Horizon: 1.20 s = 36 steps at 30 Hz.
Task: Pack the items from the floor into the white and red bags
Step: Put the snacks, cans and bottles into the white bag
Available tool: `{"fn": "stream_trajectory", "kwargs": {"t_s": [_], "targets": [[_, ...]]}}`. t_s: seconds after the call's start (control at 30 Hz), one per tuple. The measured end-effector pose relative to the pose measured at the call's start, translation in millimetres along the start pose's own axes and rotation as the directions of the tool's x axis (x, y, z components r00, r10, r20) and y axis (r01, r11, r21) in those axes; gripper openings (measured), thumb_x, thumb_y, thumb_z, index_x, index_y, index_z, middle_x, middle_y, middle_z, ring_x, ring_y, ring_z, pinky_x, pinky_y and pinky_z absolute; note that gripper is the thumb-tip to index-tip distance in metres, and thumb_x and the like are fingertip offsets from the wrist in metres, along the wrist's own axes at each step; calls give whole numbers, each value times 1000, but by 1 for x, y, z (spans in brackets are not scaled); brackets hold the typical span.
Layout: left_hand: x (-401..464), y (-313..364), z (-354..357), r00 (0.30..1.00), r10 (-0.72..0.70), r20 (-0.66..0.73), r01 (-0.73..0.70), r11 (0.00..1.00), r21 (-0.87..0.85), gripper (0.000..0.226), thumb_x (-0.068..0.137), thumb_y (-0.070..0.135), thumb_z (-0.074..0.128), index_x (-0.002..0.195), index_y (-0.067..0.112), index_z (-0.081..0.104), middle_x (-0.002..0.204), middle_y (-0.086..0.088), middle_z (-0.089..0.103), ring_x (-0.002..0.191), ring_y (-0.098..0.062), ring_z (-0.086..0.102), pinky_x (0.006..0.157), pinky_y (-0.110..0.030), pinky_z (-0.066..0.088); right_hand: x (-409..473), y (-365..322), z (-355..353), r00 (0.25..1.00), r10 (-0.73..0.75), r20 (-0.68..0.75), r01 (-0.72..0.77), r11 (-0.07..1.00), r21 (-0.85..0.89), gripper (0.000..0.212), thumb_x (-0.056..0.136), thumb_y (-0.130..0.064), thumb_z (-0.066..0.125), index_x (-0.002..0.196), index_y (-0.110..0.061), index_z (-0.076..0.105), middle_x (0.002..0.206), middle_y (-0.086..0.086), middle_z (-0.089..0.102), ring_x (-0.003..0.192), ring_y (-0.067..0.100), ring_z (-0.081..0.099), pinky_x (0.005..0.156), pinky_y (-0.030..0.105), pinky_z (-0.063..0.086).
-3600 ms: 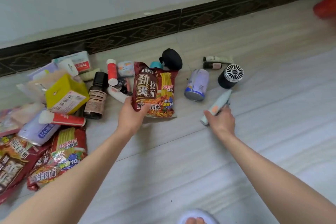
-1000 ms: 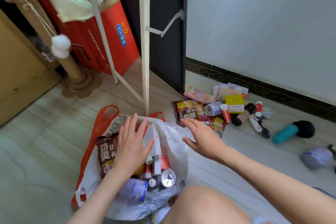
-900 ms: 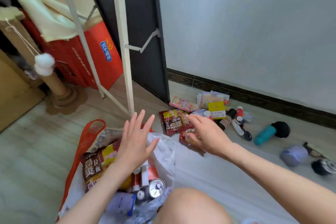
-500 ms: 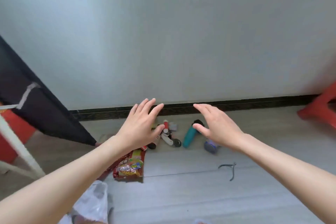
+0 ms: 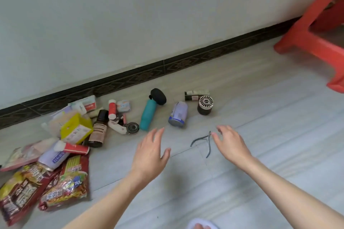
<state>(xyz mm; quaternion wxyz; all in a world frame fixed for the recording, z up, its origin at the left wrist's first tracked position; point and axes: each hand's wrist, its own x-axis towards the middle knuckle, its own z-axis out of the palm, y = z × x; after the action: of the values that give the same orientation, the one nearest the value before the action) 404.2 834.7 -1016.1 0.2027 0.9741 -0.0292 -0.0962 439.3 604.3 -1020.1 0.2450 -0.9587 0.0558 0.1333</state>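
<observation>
Loose items lie on the floor along the wall. A teal bottle with a black cap, a lilac can, a small round black fan and grey metal nippers are nearest my hands. My left hand hovers empty, fingers spread, just in front of the teal bottle. My right hand reaches with loosely bent fingers beside the nippers' tip; whether it touches them I cannot tell. At the left lie noodle packets, a yellow box and a brown bottle. Neither bag is in view.
A red plastic stool stands at the right. A dark patterned skirting board runs along the white wall behind the items. Two small tubes lie beyond the fan. My slippered foot shows at the bottom edge.
The view swung from the bags back down to the floor items. Both empty hands came down toward the floor, the right one now beside the nippers.
</observation>
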Motion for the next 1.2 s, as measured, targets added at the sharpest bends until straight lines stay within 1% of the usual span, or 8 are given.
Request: {"fn": "stream_trajectory", "kwargs": {"t_s": [0.13, 0.27, 0.37, 0.53, 0.73, 0.87, 1.03, 1.2], "targets": [[49, -9, 38, 992, -121, 19, 123, 984, -126, 70, 89, 39, 52, 145, 12, 19, 149, -11, 24, 136, -24, 25, 108, -34, 26, 32, 18, 46, 989, 147, -6, -147, 989, 12, 40, 93, -34, 48, 121, -6, 54, 121, 15, 54, 116, 31, 49, 90, 35, 41], [90, 3, 68, 966, -243, 87, 257, 878, -404, 89, 81, 40, 65, 146, 13, 11, 150, -11, 18, 138, -23, 18, 110, -31, 20, 57, 27, 79, 931, 366, -14, -364, 929, 61, 54, 89, -44, 52, 115, 3, 50, 119, 21, 52, 111, 37, 52, 88, 39, 43], [112, 11, 86, 957, -271, 100, 287, 849, -444, 95, 76, 44, 69, 146, 15, 11, 147, -10, 23, 136, -25, 22, 108, -33, 23, 67, 25, 95, 895, 442, -61, -436, 896, 86, 63, 84, -49, 57, 114, 5, 47, 119, 23, 51, 111, 38, 51, 89, 40, 43], [149, 9, 98, 890, -442, 115, 446, 788, -424, 77, 76, 43, 68, 133, 7, 30, 129, -16, 44, 121, -32, 37, 98, -39, 36, 78, 16, 105, 934, 357, -16, -357, 933, -48, 47, 87, -34, 56, 114, 3, 48, 120, 20, 52, 114, 35, 49, 88, 38, 42], [144, -6, 89, 891, -433, 139, 437, 731, -525, 64, 74, 39, 71, 123, 10, 42, 119, -8, 52, 103, -22, 53, 80, -27, 43, 70, 9, 111, 946, 325, 5, -312, 913, -262, 31, 85, -17, 48, 114, -5, 49, 121, 9, 49, 119, 27, 41, 89, 39, 38], [119, -26, 67, 926, -366, 93, 356, 764, -538, 62, 73, 36, 74, 123, 12, 47, 119, -2, 56, 108, -17, 53, 85, -23, 41, 57, 8, 114, 979, 205, 3, -190, 915, -357, 29, 85, -15, 46, 112, -6, 50, 119, 9, 52, 117, 27, 44, 90, 37, 37], [67, -52, 24, 940, -338, 50, 315, 800, -510, 61, 72, 35, 74, 123, 15, 48, 112, 3, 58, 99, -11, 53, 79, -20, 39, 37, -17, 103, 995, 76, -64, -80, 995, -59, 16, 81, -11, 52, 94, -3, 54, 106, 14, 57, 107, 32, 47, 84, 38, 39], [7, -81, -50, 945, -319, -68, 260, 862, -435, 60, 70, 33, 76, 121, 15, 50, 107, 4, 60, 95, -12, 55, 74, -17, 37, -12, -77, 85, 988, -111, -106, 129, 975, 182, 9, 76, -12, 58, 79, -13, 49, 86, 3, 52, 92, 24, 49, 69, 26, 29]]}}
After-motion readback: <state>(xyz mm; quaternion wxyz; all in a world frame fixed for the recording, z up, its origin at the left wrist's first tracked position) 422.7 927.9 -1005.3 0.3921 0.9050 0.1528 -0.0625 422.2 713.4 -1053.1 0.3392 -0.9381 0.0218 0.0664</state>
